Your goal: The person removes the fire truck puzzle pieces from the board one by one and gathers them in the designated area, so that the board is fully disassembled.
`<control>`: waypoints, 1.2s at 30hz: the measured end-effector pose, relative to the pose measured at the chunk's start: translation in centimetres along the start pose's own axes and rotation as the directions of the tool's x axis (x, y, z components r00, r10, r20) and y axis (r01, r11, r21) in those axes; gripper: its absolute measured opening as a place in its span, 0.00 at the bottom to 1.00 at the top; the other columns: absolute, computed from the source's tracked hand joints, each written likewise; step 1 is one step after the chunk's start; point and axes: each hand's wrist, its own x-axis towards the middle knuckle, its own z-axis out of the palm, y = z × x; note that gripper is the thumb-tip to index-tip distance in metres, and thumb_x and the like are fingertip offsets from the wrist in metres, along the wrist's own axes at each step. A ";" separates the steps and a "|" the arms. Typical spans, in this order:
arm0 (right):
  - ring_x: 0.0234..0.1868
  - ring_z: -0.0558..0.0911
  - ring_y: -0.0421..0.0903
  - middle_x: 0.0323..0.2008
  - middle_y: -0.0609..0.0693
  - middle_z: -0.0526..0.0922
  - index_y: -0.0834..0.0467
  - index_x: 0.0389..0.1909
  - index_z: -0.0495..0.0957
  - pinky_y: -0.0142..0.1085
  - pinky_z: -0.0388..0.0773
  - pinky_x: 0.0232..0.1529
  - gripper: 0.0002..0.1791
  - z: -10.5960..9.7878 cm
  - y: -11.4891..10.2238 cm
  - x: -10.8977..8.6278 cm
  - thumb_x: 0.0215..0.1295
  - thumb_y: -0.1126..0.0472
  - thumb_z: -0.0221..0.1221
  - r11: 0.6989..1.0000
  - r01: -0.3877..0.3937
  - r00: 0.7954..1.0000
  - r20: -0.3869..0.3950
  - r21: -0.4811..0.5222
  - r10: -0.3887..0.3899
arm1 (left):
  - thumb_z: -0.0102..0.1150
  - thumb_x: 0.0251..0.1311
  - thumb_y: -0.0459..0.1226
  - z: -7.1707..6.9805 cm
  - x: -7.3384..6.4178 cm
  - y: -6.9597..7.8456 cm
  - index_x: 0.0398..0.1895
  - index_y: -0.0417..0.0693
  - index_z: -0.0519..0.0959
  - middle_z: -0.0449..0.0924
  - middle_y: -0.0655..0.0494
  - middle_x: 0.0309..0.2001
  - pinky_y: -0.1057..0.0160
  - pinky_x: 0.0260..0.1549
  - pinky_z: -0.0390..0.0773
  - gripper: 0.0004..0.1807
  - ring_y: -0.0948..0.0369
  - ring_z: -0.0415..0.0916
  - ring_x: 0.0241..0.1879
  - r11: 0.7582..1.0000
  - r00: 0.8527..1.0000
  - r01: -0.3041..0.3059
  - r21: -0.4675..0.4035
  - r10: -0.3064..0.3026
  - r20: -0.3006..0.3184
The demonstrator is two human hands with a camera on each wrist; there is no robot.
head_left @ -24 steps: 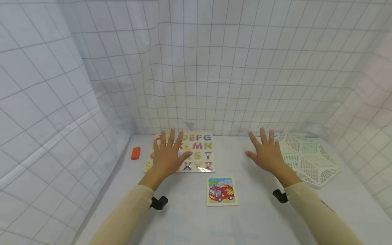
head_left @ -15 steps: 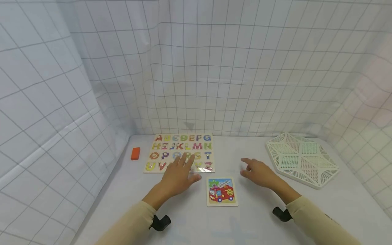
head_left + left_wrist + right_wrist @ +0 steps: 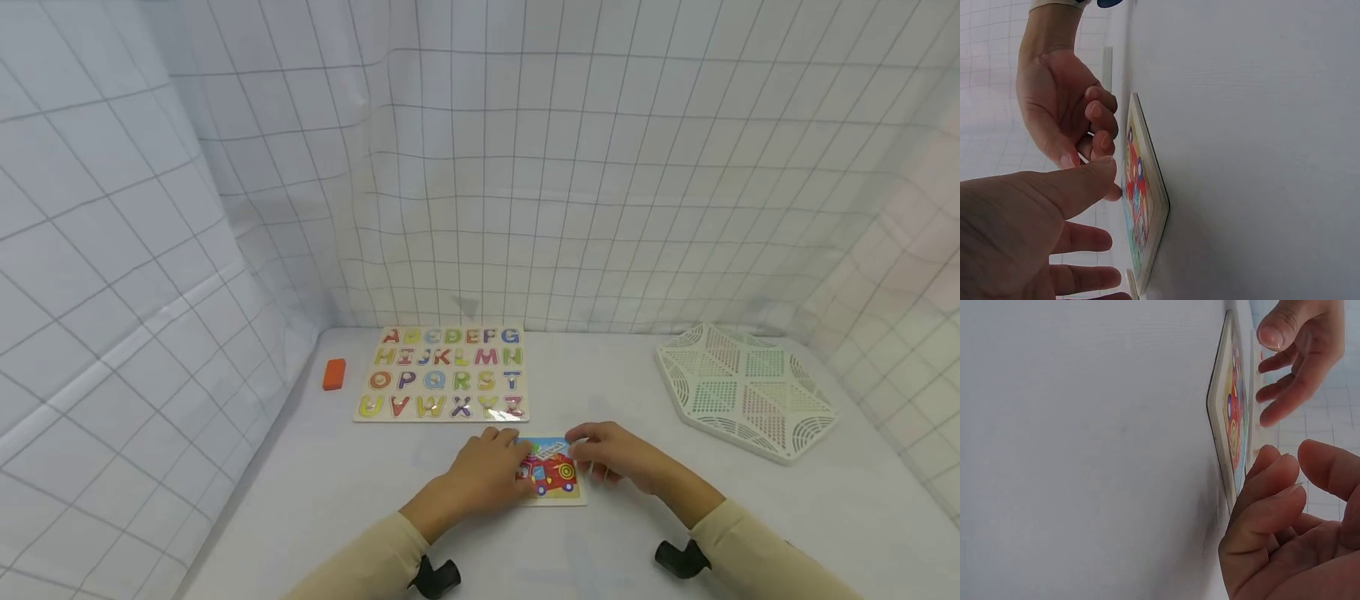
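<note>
A small square fire-truck puzzle (image 3: 553, 477) lies flat on the white table, its picture facing up. My left hand (image 3: 489, 472) hovers over its left side, fingers spread and hiding that part of the picture. At the upper right edge, my right hand (image 3: 617, 455) has its fingers loosely bent and its thumb apart. Seen from the left wrist, the puzzle (image 3: 1141, 200) stays flat, and the left thumb (image 3: 1079, 187) is just above it. From the right wrist, the right fingers (image 3: 1266, 519) are close beside the puzzle's edge; whether they touch it I cannot tell.
Behind the left hand lies an alphabet puzzle board (image 3: 446, 372) with letter pieces. An orange block (image 3: 334, 374) sits at the far left. A white hexagonal perforated board (image 3: 746, 392) lies at the right. Gridded white curtains (image 3: 495, 167) enclose the table's back and sides.
Both hands have come down and inward from above the table's back to the fire-truck puzzle. The fingers, earlier spread wide, are now more bent, mostly on the right hand. The puzzle has stayed in place.
</note>
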 end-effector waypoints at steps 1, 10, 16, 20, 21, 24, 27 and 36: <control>0.24 0.73 0.45 0.30 0.52 0.81 0.63 0.65 0.74 0.34 0.67 0.23 0.28 0.1 0.1 0.1 0.70 0.53 0.60 1.000 -0.004 1.000 0.001 0.007 0.004 | 0.62 0.63 0.59 0.1 0.2 0.2 0.68 0.53 0.77 0.74 0.50 0.68 0.47 0.59 0.75 0.34 0.50 0.71 0.64 1.000 1.000 -0.008 0.005 0.008 0.001; 0.22 0.73 0.45 0.28 0.51 0.80 0.66 0.65 0.73 0.34 0.65 0.21 0.28 0.4 0.0 0.1 0.70 0.54 0.59 1.000 0.003 1.000 -0.027 0.029 -0.002 | 0.62 0.63 0.60 0.7 1.3 1.4 0.68 0.54 0.76 0.72 0.51 0.70 0.48 0.60 0.74 0.34 0.51 0.69 0.66 0.997 0.998 -0.063 0.042 0.063 0.014; 0.22 0.73 0.44 0.28 0.51 0.81 0.67 0.66 0.73 0.33 0.66 0.21 0.28 0.4 0.2 0.2 0.71 0.53 0.59 0.999 0.002 0.999 -0.035 0.032 -0.001 | 0.63 0.64 0.59 0.6 1.4 1.9 0.70 0.54 0.75 0.70 0.51 0.72 0.46 0.64 0.72 0.34 0.50 0.67 0.71 0.997 0.996 -0.070 0.027 0.068 0.055; 0.22 0.73 0.44 0.28 0.51 0.82 0.67 0.66 0.73 0.33 0.66 0.21 0.29 0.3 0.3 0.3 0.72 0.53 0.59 0.999 0.010 0.999 -0.032 0.037 -0.009 | 0.63 0.64 0.58 0.5 1.2 2.0 0.70 0.55 0.75 0.71 0.52 0.72 0.47 0.66 0.70 0.34 0.50 0.66 0.72 0.996 0.995 -0.077 0.036 0.074 0.064; 0.22 0.73 0.44 0.28 0.51 0.82 0.67 0.66 0.73 0.33 0.67 0.21 0.29 0.3 0.3 0.3 0.72 0.53 0.59 0.999 0.012 0.999 -0.031 0.040 -0.011 | 0.63 0.64 0.59 0.5 1.2 1.9 0.70 0.55 0.75 0.71 0.52 0.72 0.47 0.66 0.70 0.34 0.51 0.66 0.72 0.996 0.995 -0.080 0.041 0.077 0.062; 0.22 0.73 0.44 0.28 0.51 0.82 0.67 0.65 0.74 0.33 0.67 0.21 0.28 0.1 0.5 0.4 0.72 0.53 0.59 0.999 0.018 1.000 -0.025 0.051 -0.016 | 0.63 0.64 0.58 0.7 1.1 1.8 0.70 0.57 0.75 0.70 0.53 0.72 0.46 0.67 0.69 0.34 0.51 0.66 0.72 0.995 0.995 -0.087 0.040 0.085 0.056; 0.21 0.73 0.42 0.29 0.51 0.82 0.67 0.64 0.75 0.32 0.69 0.21 0.27 0.0 0.7 0.6 0.72 0.53 0.58 0.997 0.018 1.000 -0.017 0.069 -0.017 | 0.62 0.65 0.59 1.0 1.0 1.5 0.71 0.58 0.74 0.69 0.53 0.73 0.43 0.68 0.67 0.34 0.51 0.65 0.73 0.995 0.995 -0.088 0.038 0.086 0.052; 0.18 0.71 0.37 0.28 0.50 0.82 0.68 0.57 0.76 0.26 0.71 0.20 0.22 -0.4 1.0 1.3 0.74 0.53 0.56 0.970 -0.048 0.999 0.001 0.240 0.050 | 0.61 0.65 0.59 1.6 0.8 1.6 0.73 0.60 0.72 0.66 0.56 0.75 0.36 0.69 0.63 0.35 0.52 0.60 0.75 0.998 0.996 -0.060 0.030 0.058 0.066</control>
